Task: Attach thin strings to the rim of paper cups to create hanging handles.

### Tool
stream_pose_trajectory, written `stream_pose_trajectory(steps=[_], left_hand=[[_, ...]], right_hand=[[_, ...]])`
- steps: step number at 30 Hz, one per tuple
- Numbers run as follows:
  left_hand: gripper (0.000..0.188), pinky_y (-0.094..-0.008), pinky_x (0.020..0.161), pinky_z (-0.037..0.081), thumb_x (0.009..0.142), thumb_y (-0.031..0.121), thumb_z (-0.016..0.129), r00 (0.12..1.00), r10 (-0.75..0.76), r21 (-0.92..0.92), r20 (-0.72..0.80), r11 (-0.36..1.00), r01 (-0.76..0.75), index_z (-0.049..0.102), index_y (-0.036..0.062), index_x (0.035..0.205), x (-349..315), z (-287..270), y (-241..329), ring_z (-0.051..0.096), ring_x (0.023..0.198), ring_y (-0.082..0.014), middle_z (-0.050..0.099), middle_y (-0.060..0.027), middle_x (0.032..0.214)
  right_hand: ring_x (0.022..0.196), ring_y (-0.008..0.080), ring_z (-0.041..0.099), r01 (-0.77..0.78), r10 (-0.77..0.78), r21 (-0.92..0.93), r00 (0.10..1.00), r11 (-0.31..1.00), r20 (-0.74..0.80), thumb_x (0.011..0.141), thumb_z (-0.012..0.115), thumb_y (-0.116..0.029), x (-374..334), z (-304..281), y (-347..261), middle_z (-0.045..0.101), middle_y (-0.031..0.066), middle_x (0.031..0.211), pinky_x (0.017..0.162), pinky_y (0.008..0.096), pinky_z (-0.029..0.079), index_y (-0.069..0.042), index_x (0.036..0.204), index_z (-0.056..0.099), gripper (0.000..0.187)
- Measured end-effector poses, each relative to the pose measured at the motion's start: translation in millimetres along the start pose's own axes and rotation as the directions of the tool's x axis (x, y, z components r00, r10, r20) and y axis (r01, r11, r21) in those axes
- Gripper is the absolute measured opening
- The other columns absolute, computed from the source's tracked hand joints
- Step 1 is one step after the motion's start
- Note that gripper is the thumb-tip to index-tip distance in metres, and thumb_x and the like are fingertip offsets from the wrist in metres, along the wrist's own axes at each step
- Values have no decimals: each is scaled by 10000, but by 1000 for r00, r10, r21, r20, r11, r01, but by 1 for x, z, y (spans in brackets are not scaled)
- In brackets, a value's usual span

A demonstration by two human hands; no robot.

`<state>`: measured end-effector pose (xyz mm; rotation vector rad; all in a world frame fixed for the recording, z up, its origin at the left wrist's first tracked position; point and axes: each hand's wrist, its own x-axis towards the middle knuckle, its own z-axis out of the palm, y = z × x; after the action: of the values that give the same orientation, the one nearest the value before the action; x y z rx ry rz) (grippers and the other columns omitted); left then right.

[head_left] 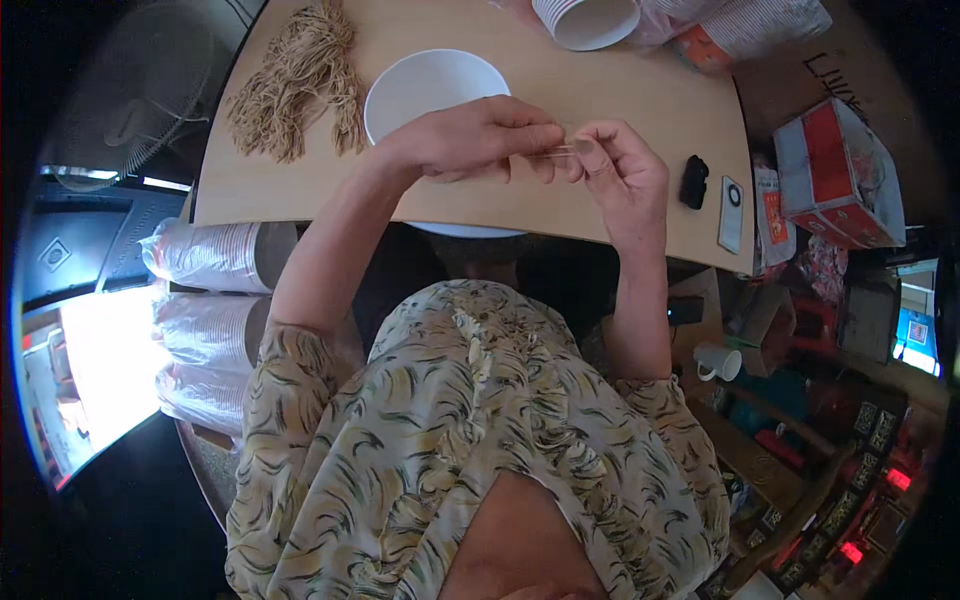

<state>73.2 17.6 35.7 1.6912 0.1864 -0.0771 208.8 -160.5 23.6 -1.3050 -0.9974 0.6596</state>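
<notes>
My left hand (475,137) reaches over the near side of a white bowl (430,72), its fingers pointing right and drawn together. Close beside it, my right hand (630,175) is closed in a pinch of thumb and fingers. Thin, pale, glossy strands (563,151) run between the fingertips of both hands; their exact kind is too fine to make out. A tangled heap of tan knotted cords (300,82) lies on the table left of the bowl.
On the wooden table (560,215) lie a black object (694,182) and a silver-white phone-like device (731,214) at right. Paper cups (590,22) stand at the back. Wrapped cup stacks (205,330) sit lower left, a fan (135,90) at left, a carton (835,175) and mug (718,362) at right.
</notes>
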Motion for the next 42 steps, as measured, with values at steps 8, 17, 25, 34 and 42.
stream_pose_trajectory(steps=[8, 17, 25, 34, 42], left_hand=[[326, -189, 617, 470, 1091, 361, 562, 995, 64, -61, -79, 996, -69, 695, 65, 1072, -2, 8, -13, 592, 747, -19, 691, 13, 865], [351, -207, 648, 491, 1098, 351, 551, 995, 63, -38, -81, 997, -66, 701, 33, 1100, -7, 6, -11, 618, 761, -48, 684, 17, 834], [346, -219, 694, 511, 1102, 331, 546, 1000, 15, -227, 25, 974, -9, 695, 21, 1146, -3, -6, -19, 610, 800, -63, 674, 13, 908], [247, -242, 793, 536, 1029, 183, 676, 975, 196, -144, -106, 967, -210, 722, -3, 1185, -8, 1, -30, 637, 854, -72, 724, -5, 980], [216, -244, 701, 522, 1014, 140, 691, 909, 219, 92, -354, 976, -200, 753, 8, 1173, -23, 18, -34, 616, 761, -61, 719, -12, 881]], right_hand=[[692, 74, 580, -250, 250, 16, 968, 968, 6, 1076, 579, -195, 1, -11, 4, 681, 36, 817, 647, 230, 482, 21, 1115, 667, 236], [731, 51, 604, -40, 41, -238, 999, 970, -2, 993, 707, -125, 3, -11, 4, 692, -3, 838, 634, 216, 468, 9, 1044, 718, 144], [634, 23, 447, 168, -140, -300, 984, 939, 113, 967, 743, -137, 8, -21, 0, 616, -64, 762, 574, 210, 363, -21, 990, 717, 121], [661, 39, 549, -53, 58, -129, 998, 990, 33, 996, 693, -122, 10, -12, -1, 626, -27, 753, 592, 222, 450, -5, 993, 678, 118], [626, 14, 489, -194, 193, 9, 980, 981, 57, 984, 700, -111, 13, -5, 10, 602, -45, 751, 538, 200, 383, -8, 990, 691, 103]])
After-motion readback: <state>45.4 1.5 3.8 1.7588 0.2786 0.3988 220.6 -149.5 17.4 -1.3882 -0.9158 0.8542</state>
